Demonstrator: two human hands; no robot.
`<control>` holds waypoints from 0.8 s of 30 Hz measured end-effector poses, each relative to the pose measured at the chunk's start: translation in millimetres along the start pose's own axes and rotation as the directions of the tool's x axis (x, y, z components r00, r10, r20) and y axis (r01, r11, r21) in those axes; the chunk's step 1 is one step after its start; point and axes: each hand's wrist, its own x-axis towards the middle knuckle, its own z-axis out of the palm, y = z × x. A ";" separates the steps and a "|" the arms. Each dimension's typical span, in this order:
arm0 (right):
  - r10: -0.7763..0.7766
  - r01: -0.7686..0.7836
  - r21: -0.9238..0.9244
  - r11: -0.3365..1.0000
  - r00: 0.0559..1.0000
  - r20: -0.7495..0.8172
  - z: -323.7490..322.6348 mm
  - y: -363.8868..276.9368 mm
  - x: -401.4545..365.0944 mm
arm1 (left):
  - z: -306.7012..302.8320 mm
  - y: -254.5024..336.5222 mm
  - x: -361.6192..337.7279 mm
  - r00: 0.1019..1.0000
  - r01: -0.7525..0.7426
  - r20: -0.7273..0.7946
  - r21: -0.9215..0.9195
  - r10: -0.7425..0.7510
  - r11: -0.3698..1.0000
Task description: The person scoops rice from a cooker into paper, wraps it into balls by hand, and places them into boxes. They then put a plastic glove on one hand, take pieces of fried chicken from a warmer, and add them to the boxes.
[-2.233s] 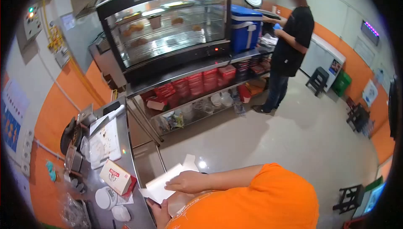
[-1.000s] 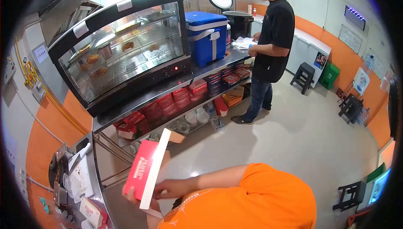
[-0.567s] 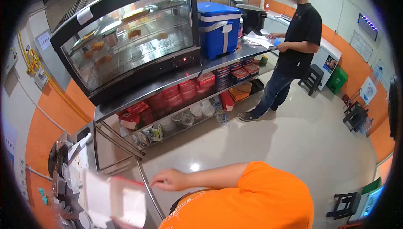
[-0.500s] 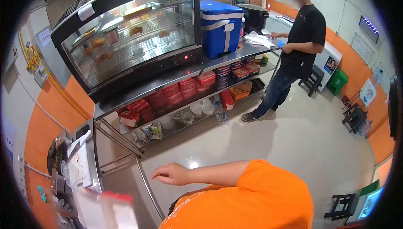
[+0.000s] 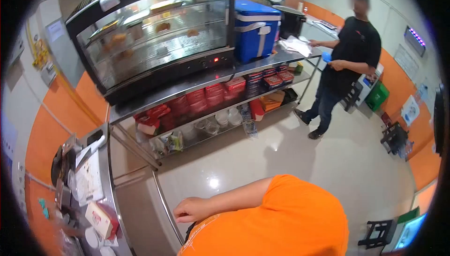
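Right hand (image 5: 190, 209) loosely curled, holding nothing, just right of the steel counter (image 5: 111, 181) edge; left hand out of view. Red-and-white box (image 5: 100, 218) flat on that counter, near left (cutting board (image 5: 89, 183) beyond). Display warmer (image 5: 159, 31) and blue cooler (image 5: 257, 28) on far bench; glossy floor (image 5: 290, 162).

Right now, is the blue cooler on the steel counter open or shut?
Shut. On the cooler, the lid sits flat with no gap showing, and a white strap hangs down the front.
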 end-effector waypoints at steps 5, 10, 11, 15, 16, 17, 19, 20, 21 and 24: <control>0.153 -0.166 0.070 0.984 0.975 0.163 12.9 -10.7 16.8 | -73.7 3.3 9.8 0.994 -0.027 -0.108 -0.052 0.021 0.998; 0.119 -0.144 0.061 0.988 0.944 0.308 69.5 -12.2 47.6 | -218.1 8.3 -6.7 0.964 -0.069 -0.263 -0.148 0.028 0.987; 0.110 -0.140 0.054 0.989 0.922 0.372 83.5 -10.3 54.9 | -242.1 12.4 -18.9 0.952 -0.079 -0.305 -0.169 0.024 0.982; 0.012 -0.056 0.075 0.996 0.872 0.490 144.9 -25.7 97.8 | -303.8 16.7 -54.7 0.912 -0.134 -0.410 -0.254 0.019 0.958; 0.006 -0.054 0.080 0.995 0.867 0.498 160.7 -29.1 106.2 | -312.3 16.0 -56.5 0.910 -0.144 -0.415 -0.275 0.017 0.951; 0.013 -0.057 0.074 0.996 0.868 0.497 173.4 -31.7 114.9 | -318.7 15.2 -57.1 0.909 -0.154 -0.416 -0.289 0.020 0.945; -0.034 0.001 0.064 0.998 0.857 0.513 194.3 -42.6 125.2 | -327.7 13.5 -59.1 0.914 -0.163 -0.404 -0.308 0.026 0.937; -0.054 0.029 0.056 0.998 0.854 0.518 208.8 -48.5 135.3 | -331.5 14.0 -57.3 0.920 -0.167 -0.392 -0.319 0.031 0.933; -0.075 0.053 0.056 0.997 0.846 0.528 222.4 -54.0 144.0 | -325.5 19.7 -57.1 0.932 -0.186 -0.357 -0.341 0.056 0.922; -0.138 0.133 0.051 0.990 0.808 0.572 264.2 -66.5 168.2 | -320.7 29.2 -52.3 0.911 -0.210 -0.406 -0.315 0.068 0.926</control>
